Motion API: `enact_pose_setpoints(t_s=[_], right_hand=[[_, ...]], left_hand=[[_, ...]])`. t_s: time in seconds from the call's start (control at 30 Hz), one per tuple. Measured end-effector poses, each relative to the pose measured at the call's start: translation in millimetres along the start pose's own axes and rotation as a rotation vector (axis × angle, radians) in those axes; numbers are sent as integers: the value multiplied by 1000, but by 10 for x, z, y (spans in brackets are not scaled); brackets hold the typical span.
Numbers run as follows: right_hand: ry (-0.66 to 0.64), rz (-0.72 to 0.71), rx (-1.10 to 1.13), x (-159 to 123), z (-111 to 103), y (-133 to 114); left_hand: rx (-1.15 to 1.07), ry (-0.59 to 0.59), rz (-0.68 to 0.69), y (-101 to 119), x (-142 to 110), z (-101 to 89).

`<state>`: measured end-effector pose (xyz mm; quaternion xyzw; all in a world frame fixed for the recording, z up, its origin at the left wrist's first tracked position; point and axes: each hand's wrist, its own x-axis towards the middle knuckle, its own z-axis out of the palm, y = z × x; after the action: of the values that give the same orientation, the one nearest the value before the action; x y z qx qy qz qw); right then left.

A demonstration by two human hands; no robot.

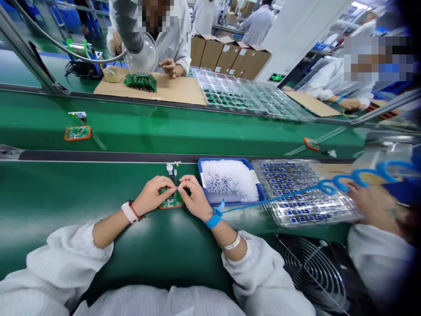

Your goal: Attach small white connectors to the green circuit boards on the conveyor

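In the head view, an orange-framed circuit board [171, 202] is seen lying on the green surface [158, 259], its upper part covered by the left hand [151, 194] and right hand [195, 198]; fingertips are brought together, but what is gripped cannot be told. Its white connector [170, 168] could be strained by tugging; white beads [230, 175] could be spilled if the blue tray [262, 194] were caught by the wrist cord [296, 193].

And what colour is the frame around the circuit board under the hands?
The frame is orange, best seen in the head view.
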<state>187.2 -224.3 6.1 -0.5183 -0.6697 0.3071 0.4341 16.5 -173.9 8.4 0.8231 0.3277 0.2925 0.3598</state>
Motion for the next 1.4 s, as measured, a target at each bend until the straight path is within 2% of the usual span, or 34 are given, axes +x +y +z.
enact_pose_setpoints(t_s=[0.13, 0.33, 0.67, 0.8, 0.9, 0.97, 1.07, 1.17, 1.27, 1.4], right_hand=[[-53, 26, 11, 5, 63, 83], [-95, 41, -50, -6, 58, 64], [-96, 124, -76, 27, 111, 133], [-62, 82, -120, 8, 107, 37], [-14, -17, -219, -67, -107, -57], [51, -37, -315, -156, -383, -41], [209, 86, -480, -329, -875, 141], [224, 263, -617, -487, -1234, 386], [155, 362, -670, -568, -1349, 528], [119, 387, -658, -569, -1320, 546]], left_hand=[[-10, 3, -30, -43, -1, 1], [9, -42, -43, -69, -10, 7], [126, -119, -134, -68, 108, 3], [132, -105, -124, -58, 78, -26], [242, -46, -64, -77, -6, -59], [308, -92, 0, -95, -54, -85], [346, -205, 82, -118, -81, -106], [399, -213, 82, -130, -64, -92], [425, -176, 54, -146, -42, -72], [405, -168, 52, -172, -35, -70]])
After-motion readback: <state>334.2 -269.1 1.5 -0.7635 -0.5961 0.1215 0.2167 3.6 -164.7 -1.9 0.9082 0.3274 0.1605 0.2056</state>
